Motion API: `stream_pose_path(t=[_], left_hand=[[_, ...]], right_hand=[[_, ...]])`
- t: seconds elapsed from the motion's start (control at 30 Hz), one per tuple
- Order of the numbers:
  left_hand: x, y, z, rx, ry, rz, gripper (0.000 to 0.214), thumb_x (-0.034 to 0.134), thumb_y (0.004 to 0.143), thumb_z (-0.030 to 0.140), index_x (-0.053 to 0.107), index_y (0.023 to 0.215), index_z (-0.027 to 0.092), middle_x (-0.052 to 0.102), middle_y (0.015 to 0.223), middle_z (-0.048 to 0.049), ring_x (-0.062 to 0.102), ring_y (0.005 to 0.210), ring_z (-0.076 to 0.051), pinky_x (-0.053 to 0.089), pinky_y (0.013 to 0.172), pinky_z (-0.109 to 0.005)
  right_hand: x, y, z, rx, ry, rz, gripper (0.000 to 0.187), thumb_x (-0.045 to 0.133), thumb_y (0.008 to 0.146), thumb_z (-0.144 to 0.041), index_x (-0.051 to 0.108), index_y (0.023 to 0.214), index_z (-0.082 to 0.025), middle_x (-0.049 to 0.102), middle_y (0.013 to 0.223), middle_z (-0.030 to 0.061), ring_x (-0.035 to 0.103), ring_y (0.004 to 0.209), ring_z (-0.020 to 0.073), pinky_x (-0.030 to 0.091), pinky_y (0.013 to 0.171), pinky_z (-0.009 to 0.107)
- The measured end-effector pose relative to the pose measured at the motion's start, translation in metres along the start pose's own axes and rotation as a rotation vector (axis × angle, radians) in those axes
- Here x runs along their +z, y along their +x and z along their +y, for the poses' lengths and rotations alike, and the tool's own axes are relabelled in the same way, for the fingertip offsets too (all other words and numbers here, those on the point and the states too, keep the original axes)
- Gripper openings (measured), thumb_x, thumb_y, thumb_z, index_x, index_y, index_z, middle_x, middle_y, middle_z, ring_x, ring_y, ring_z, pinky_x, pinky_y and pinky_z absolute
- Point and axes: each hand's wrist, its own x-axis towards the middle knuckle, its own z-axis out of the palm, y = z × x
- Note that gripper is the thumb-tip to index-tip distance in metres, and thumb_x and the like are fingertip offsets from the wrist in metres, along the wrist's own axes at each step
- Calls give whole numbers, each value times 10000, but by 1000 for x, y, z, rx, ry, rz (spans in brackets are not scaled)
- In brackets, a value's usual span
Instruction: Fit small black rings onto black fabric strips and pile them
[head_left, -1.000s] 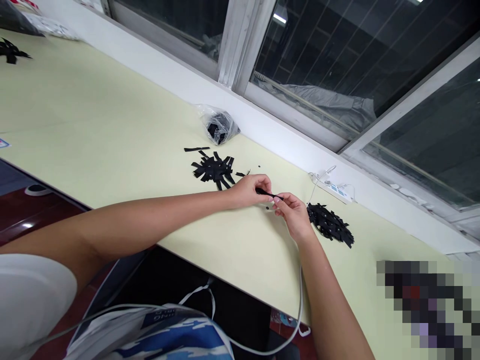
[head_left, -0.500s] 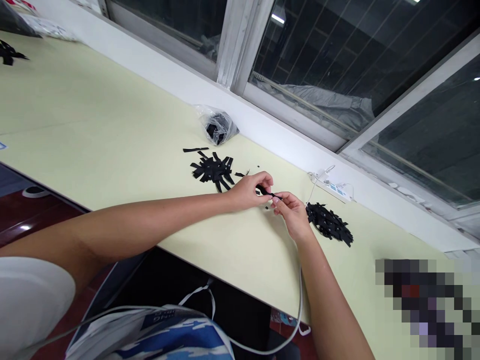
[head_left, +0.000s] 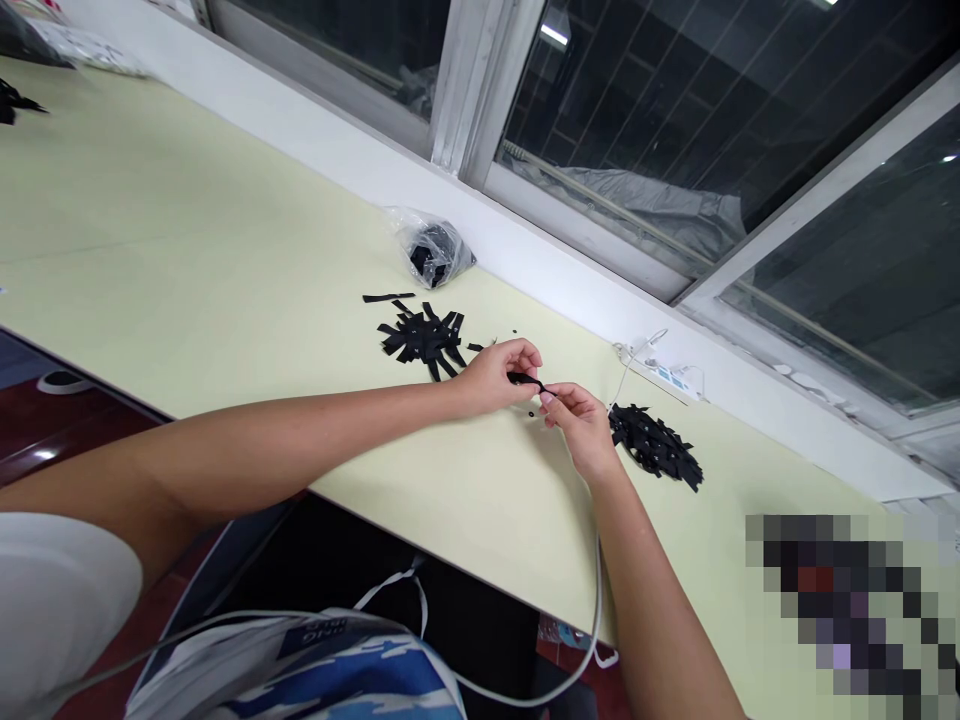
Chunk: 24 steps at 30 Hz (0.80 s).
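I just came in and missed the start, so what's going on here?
A person is holding a narrow black fabric strip between the fingers of the left hand and right hand, above a pale table. One pile of black strips lies beyond the left forearm; another pile lies just right of the right hand. A clear plastic bag with black pieces inside sits near the wall.
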Motion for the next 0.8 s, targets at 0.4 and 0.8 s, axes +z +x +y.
stream_pose_path(t=[0.4, 0.8], left_hand=[[-2, 1, 2, -74, -75, -19, 279, 705, 684, 65, 572, 917, 143, 666, 828, -26, 643, 805, -122, 504, 837, -321], [-10, 9, -11, -68, -74, 88, 287, 725, 678, 75, 569, 910, 141, 645, 819, -8, 633, 788, -113, 524, 825, -318]], right_hand=[[-2, 1, 3, -7, -93, 25, 324, 764, 736, -462, 706, 939, -216, 641, 693, -3, 540, 599, 126, 446, 569, 272], [-8, -3, 10, -155, -718, -163, 195, 617, 860, -349, 750, 967, -253, 694, 1024, 45, 596, 727, 150, 474, 726, 316]])
